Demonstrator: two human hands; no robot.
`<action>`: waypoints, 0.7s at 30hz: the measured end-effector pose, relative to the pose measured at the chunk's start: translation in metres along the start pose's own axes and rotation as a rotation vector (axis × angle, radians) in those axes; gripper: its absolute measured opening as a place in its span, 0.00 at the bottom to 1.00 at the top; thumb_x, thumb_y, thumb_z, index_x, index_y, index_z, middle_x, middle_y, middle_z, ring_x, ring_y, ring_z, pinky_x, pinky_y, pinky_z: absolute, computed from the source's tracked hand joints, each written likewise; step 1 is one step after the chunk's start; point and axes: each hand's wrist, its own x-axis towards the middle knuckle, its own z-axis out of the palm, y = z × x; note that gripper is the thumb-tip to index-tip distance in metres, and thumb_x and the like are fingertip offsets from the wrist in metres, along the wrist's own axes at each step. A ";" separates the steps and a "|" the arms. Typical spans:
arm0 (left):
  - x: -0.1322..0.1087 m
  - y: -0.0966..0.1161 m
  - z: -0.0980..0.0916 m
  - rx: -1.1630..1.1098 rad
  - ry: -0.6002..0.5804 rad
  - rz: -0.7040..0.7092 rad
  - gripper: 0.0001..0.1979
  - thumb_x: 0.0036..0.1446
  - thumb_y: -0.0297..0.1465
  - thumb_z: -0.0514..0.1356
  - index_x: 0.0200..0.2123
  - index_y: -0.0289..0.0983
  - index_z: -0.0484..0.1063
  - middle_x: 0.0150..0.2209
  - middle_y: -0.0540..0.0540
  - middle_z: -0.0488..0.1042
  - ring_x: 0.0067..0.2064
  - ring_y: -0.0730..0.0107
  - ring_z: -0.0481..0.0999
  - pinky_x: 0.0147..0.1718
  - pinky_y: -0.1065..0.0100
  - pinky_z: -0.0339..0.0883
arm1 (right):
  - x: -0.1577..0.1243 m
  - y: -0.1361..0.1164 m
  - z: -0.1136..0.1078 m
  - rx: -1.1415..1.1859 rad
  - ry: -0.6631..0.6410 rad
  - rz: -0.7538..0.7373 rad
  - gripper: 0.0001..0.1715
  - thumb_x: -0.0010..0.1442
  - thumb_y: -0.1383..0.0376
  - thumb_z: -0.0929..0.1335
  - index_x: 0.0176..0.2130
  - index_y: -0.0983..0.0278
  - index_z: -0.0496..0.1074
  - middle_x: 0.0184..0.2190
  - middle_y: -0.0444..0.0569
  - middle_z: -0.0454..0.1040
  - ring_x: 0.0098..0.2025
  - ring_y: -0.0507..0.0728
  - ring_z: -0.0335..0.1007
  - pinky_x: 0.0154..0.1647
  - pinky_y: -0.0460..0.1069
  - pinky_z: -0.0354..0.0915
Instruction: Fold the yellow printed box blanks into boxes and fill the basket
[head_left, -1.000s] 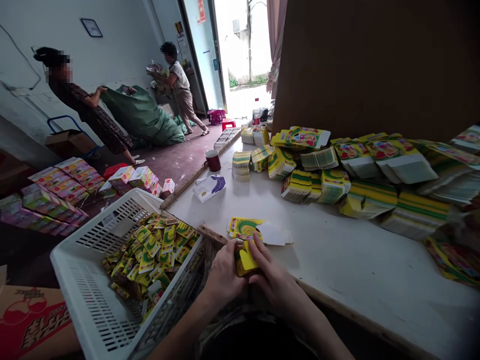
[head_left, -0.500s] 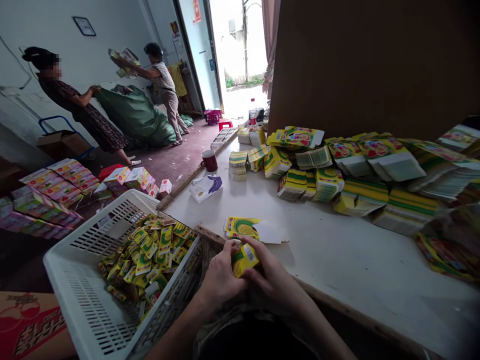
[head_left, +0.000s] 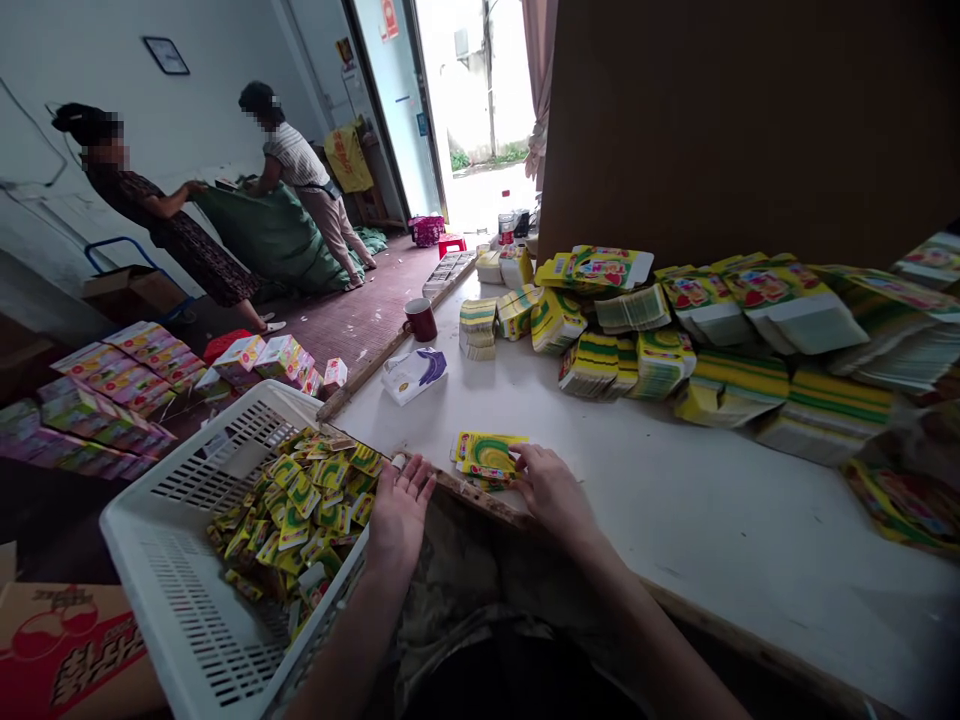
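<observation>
From where I'm standing, biggest first: long white counter (head_left: 675, 520) w/ worn brown wooden edge, running off to the R. Over by the wall, 2 co-workers at a big dark-green woven sack (head_left: 281, 240), one gripping its edge, the other bent over it. White slotted plastic crate (head_left: 161, 580) at the counter's L end, part-filled w/ small folded yellow-and-green boxes (head_left: 300, 505). Thick stacks of yellow-and-green printed cartons (head_left: 731, 385) along the counter's far side. Now the hands: L hand (head_left: 399, 515) is empty, palm up, fingers spread, nr crate's R rim. R hand (head_left: 551, 488) has bent fingertips at the R end of a flat yellow-and-green printed carton (head_left: 484, 455), lying nr the counter's front edge; can't tell if pinching or just touching. Smallest: dark-red ceramic mug (head_left: 420, 322), further back.
</observation>
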 end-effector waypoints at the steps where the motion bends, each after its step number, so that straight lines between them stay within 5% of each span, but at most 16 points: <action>1: -0.001 -0.003 0.000 0.012 -0.022 0.006 0.15 0.67 0.36 0.50 0.49 0.35 0.69 0.46 0.38 0.75 0.42 0.67 0.78 0.38 0.68 0.75 | 0.000 0.000 0.001 -0.002 -0.001 0.007 0.23 0.53 0.77 0.68 0.48 0.64 0.71 0.39 0.53 0.77 0.43 0.62 0.71 0.46 0.55 0.66; 4: -0.003 -0.012 -0.002 0.060 -0.109 -0.008 0.12 0.67 0.33 0.51 0.41 0.34 0.72 0.43 0.41 0.75 0.39 0.68 0.78 0.37 0.68 0.75 | -0.002 -0.001 0.003 -0.006 0.021 0.032 0.22 0.53 0.77 0.68 0.48 0.65 0.69 0.41 0.55 0.75 0.44 0.63 0.70 0.47 0.55 0.67; 12: -0.005 -0.019 -0.008 0.155 -0.248 -0.004 0.11 0.57 0.31 0.63 0.43 0.34 0.73 0.40 0.43 0.78 0.36 0.71 0.78 0.35 0.69 0.73 | 0.003 0.005 0.004 0.043 0.056 0.077 0.13 0.50 0.75 0.70 0.36 0.61 0.69 0.38 0.52 0.70 0.39 0.60 0.72 0.42 0.53 0.69; 17: -0.008 -0.023 -0.007 0.263 -0.331 -0.067 0.15 0.51 0.36 0.68 0.41 0.34 0.74 0.37 0.44 0.79 0.34 0.70 0.78 0.32 0.70 0.71 | 0.001 0.002 0.006 0.088 0.094 0.082 0.13 0.48 0.75 0.68 0.34 0.60 0.66 0.35 0.49 0.71 0.40 0.60 0.69 0.42 0.53 0.67; 21: -0.012 -0.029 -0.010 0.525 -0.513 -0.190 0.20 0.48 0.43 0.69 0.34 0.32 0.75 0.31 0.44 0.78 0.31 0.69 0.77 0.32 0.70 0.69 | -0.003 0.001 0.003 0.138 0.112 0.126 0.11 0.50 0.71 0.66 0.35 0.61 0.63 0.30 0.46 0.70 0.32 0.58 0.68 0.35 0.51 0.64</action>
